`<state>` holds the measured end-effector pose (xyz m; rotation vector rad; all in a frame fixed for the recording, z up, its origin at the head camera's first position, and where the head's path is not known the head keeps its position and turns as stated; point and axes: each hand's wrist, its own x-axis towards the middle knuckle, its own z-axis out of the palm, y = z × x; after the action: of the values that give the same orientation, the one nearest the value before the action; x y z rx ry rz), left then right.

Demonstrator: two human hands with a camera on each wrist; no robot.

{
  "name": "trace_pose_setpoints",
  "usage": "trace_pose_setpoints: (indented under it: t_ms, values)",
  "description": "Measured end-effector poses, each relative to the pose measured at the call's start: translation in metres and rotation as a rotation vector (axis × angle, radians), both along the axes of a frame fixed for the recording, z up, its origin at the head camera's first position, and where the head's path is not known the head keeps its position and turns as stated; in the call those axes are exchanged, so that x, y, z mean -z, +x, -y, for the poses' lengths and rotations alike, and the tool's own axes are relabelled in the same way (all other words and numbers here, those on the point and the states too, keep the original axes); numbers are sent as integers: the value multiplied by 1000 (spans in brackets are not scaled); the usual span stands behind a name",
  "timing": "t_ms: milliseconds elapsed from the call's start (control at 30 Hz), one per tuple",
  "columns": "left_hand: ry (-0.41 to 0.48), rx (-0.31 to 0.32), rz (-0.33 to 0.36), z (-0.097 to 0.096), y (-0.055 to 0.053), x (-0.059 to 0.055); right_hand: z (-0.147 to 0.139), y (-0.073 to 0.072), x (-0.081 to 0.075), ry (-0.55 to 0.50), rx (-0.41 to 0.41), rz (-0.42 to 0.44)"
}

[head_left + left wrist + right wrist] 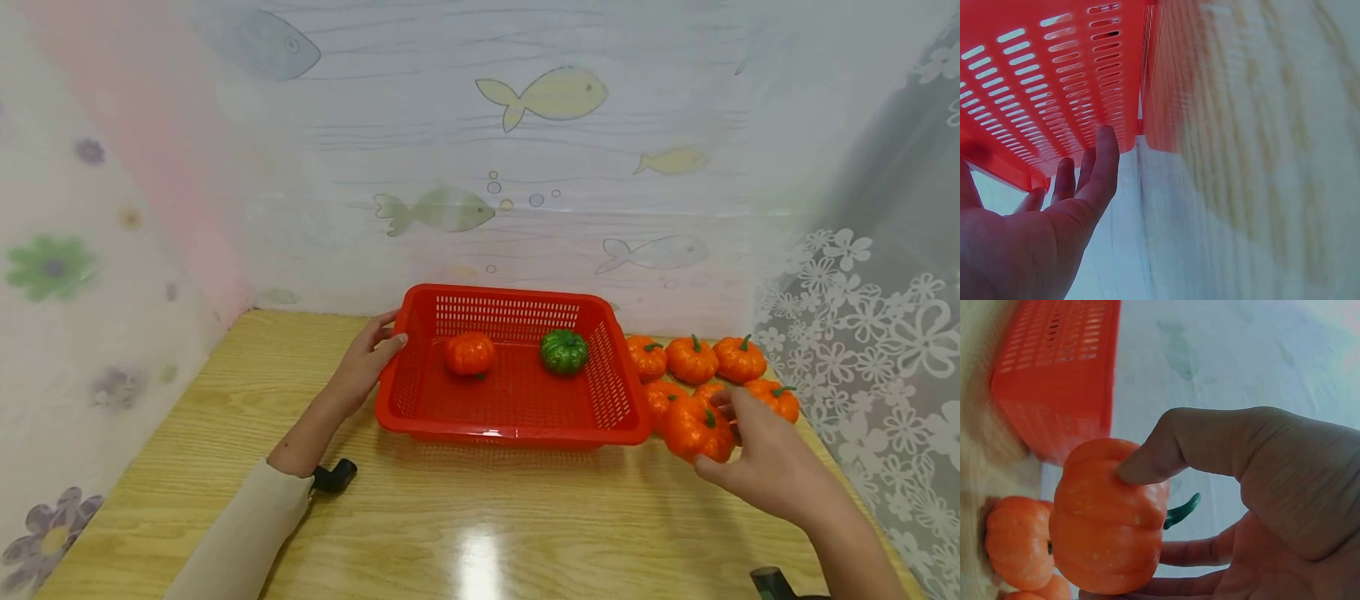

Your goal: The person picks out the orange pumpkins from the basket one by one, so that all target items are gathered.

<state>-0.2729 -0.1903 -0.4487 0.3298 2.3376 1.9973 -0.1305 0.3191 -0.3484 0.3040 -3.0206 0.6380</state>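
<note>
A red plastic basket [510, 433] with slotted sides stands on the table. Inside it lie an orange toy pumpkin [470, 354] on the left and a green toy pumpkin [564, 352] on the right. My left hand [365, 367] grips the basket's left rim, thumb over the edge; its other fingers lie along the outer wall in the left wrist view. Between thumb and fingers my right hand [768, 454] holds another orange pumpkin [1107, 519] with a green stem, raised beside the basket's right end. That hand's fingers are partly hidden behind the pumpkin.
Several more orange pumpkins [692, 360] sit in rows on the table to the right of the basket. The wooden table [420, 533] meets a fish-patterned curtain [547, 167] close behind the basket. Sheer flowered fabric [885, 350] hangs along the right edge.
</note>
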Motion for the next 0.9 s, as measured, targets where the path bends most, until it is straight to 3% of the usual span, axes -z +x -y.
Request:
trace_pose_setpoints:
  t_ms: [200, 467, 900]
  values:
    - [1, 3, 9, 0, 0, -1, -5, -2, 9, 41, -7, 33]
    - [0, 7, 4, 0, 0, -1, -7, -14, 25, 79, -47, 156]
    - [3, 11, 2, 0, 1, -2, -5, -21, 39, 115, -64, 204]
